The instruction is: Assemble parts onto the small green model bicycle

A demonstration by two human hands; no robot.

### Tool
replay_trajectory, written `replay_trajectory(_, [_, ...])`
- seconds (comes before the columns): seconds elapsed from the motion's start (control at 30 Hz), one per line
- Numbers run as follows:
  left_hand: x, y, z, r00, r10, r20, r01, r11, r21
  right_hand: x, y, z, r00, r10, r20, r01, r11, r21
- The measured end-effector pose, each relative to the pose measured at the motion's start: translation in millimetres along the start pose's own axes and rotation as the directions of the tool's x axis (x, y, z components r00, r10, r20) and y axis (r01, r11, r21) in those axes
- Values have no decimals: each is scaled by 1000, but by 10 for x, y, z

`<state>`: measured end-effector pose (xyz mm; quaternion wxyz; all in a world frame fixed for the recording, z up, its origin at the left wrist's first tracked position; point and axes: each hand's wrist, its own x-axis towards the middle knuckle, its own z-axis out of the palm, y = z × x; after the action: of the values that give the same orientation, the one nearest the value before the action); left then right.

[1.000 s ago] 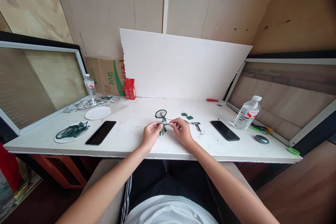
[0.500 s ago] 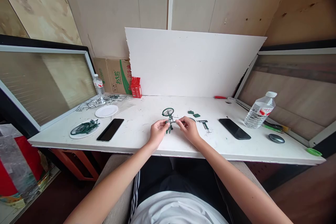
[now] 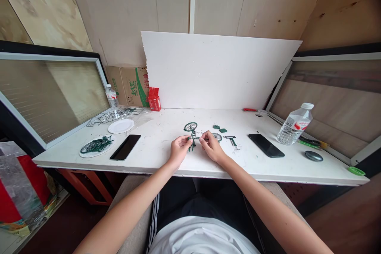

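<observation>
Both the left hand (image 3: 179,150) and right hand (image 3: 212,147) pinch the green model bicycle (image 3: 193,134) over the desk (image 3: 162,131), seemingly to steady so slight a thing from two sides, with loose green parts (image 3: 223,130) nearby.

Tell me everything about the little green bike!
The toy bike is dark green and plastic-looking. A spoked wheel is at its far end, with slim bars reaching back from it. The left hand pinches it; the right hand is close beside it, grip unclear. Another wheel shows past that hand; whether it's attached is hidden. The bike is on or over the white table.
</observation>
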<state>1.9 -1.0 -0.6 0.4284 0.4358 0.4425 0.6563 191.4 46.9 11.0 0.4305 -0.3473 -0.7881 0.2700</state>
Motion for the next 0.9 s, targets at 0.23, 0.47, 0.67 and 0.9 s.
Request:
replay_trajectory(0.23, [18, -13, -4, 1000, 0, -20, 0, 1000, -20, -4, 44, 4, 997, -39, 60, 35, 998, 59])
replay_trajectory(0.47, [19, -12, -12, 1000, 2, -16, -2, 1000, 9, 5, -31, -12, 999, 37, 27, -37, 999, -10])
replay_trajectory(0.67, [10, 6, -9, 1000, -5, -22, 5, 1000, 9, -7, -78, -17, 998, 41, 53, -39, 998, -41])
replay_trajectory(0.9, [11, 5, -8, 1000, 3, -19, -3, 1000, 3, -22, -31, -8, 996, 9, 85, -17, 996, 90])
